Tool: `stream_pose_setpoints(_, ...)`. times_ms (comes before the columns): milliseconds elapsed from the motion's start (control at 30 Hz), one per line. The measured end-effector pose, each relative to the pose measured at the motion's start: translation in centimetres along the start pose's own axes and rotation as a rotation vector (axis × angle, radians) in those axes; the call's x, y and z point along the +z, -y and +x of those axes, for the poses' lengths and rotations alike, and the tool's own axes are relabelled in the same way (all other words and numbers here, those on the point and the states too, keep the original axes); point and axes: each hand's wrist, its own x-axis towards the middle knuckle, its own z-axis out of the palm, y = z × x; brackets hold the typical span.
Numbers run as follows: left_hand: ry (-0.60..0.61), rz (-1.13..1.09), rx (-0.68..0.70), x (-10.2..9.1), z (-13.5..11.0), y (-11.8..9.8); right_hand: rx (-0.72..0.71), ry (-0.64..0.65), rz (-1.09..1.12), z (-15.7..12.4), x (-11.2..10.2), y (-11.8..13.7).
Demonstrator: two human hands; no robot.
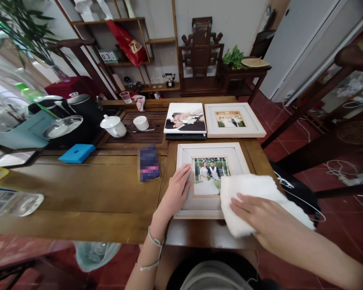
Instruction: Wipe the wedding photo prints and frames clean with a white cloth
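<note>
A white picture frame (186, 201) lies flat on the wooden table in front of me, with a photo (210, 175) of a couple in wedding clothes inside it. My left hand (178, 187) rests on the left border of this frame, its fingers laid out flat. Against the lower right part of the frame, my right hand (252, 209) presses a folded white towel (256, 185). The towel covers that corner and the right edge of the photo, and hangs past the table's right side.
Behind the frame lie another white picture frame (254, 121) and a stacked photo panel (186, 108). A dark pixelated item (149, 163), a lidded white cup (113, 127), a small white cup (141, 123) and a blue box (77, 153) are to the left. A bin (93, 257) stands below.
</note>
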Motion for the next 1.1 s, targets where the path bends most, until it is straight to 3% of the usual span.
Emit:
stream_pose_setpoints(100,0.002,-0.009,0.002,0.0,0.0,-0.1,-0.004,0.020,0.122,-1.4,-1.4,-0.7)
stream_pose_setpoints(233,0.002,-0.021,0.015,-0.1,-0.1,0.0,0.177,-0.062,0.013,0.7,-3.3,-5.6)
stream_pose_setpoints(333,0.001,-0.019,0.019,0.0,-0.1,0.1,0.415,-0.255,-0.164,3.5,-4.6,-9.3)
stream_pose_setpoints(433,0.011,-0.004,0.013,0.1,-0.1,0.2,0.425,-0.460,-0.242,6.2,-3.9,-11.2)
stream_pose_setpoints(500,0.014,0.007,0.012,0.1,-0.1,0.3,0.317,-0.460,-0.254,7.8,-1.8,-11.4)
stream_pose_setpoints(567,0.010,0.013,0.020,0.1,-0.1,0.4,0.244,-0.364,-0.245,9.0,0.7,-10.9)
stream_pose_setpoints(700,0.001,0.017,0.039,0.2,0.0,0.5,0.200,-0.257,-0.197,9.9,3.9,-8.3)
stream_pose_setpoints(900,-0.003,0.011,0.035,0.3,-0.1,0.5,0.084,-0.154,0.030,7.7,2.7,-5.7)
stream_pose_setpoints(1100,-0.009,-0.011,0.044,0.2,-0.1,0.5,0.136,-0.230,0.012,6.9,3.0,-8.9)
